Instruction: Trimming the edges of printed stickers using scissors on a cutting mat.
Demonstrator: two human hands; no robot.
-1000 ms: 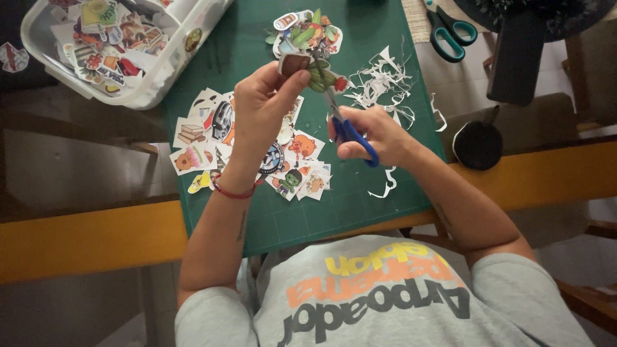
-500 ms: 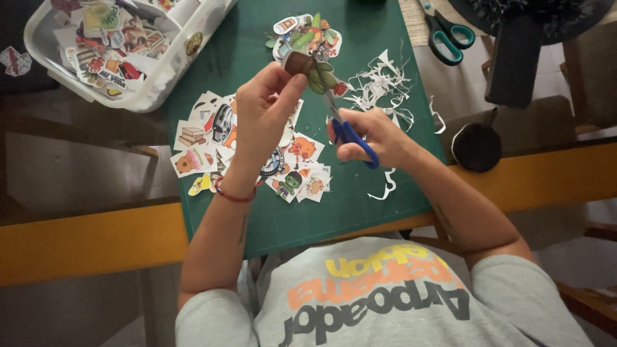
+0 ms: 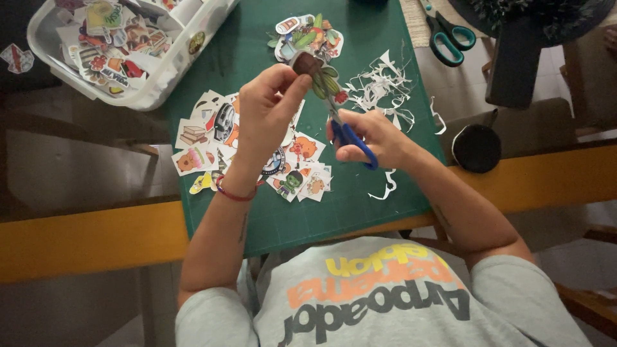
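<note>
- Over green mat (image 3: 360, 205): left hand (image 3: 267, 109) pinches sticker cutout (image 3: 318, 74), right hand (image 3: 366, 135) closed around blue scissors (image 3: 350, 138)
- trimmed stickers (image 3: 257, 154) piled left, white scraps (image 3: 379, 87) right; trimming looks unfinished

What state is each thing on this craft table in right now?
left hand: pinching a paper cutout
right hand: gripping blue-handled scissors, blades at the cutout
teal scissors: lying unused
plastic bin: open, holding cutouts
white scraps: loose on green mat
</note>
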